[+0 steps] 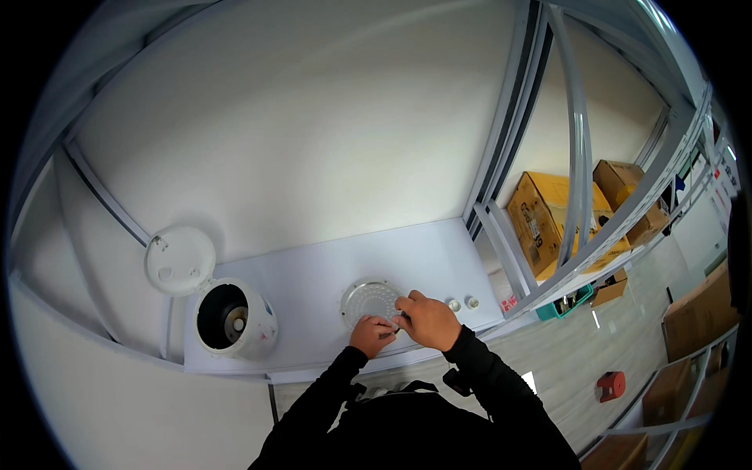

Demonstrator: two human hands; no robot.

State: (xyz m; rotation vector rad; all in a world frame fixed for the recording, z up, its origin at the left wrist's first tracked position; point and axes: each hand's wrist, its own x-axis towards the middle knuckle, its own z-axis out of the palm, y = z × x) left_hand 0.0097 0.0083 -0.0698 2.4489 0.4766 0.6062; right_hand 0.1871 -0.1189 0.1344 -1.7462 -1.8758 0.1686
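A round metal plate with many small holes (372, 300) lies on the white tabletop (313, 274). At its near right edge my two hands meet. The fingers of my left hand (371, 336) are closed in a pinch at the plate's near rim. My right hand (431, 319) comes in from the right, thumb and fingers pressed together just above the left fingertips. Something small and dark shows between them, too small to name. To the right of my right hand stand two small round metal cups (454, 305).
On the left of the table is a white rice cooker (257, 325) with its lid (180, 261) swung up and a dark hollow inside. Grey frame posts (509, 117) rise at the right. Beyond them are a yellow carton (552, 223), a green bin (565, 304) and a red stool (611, 385).
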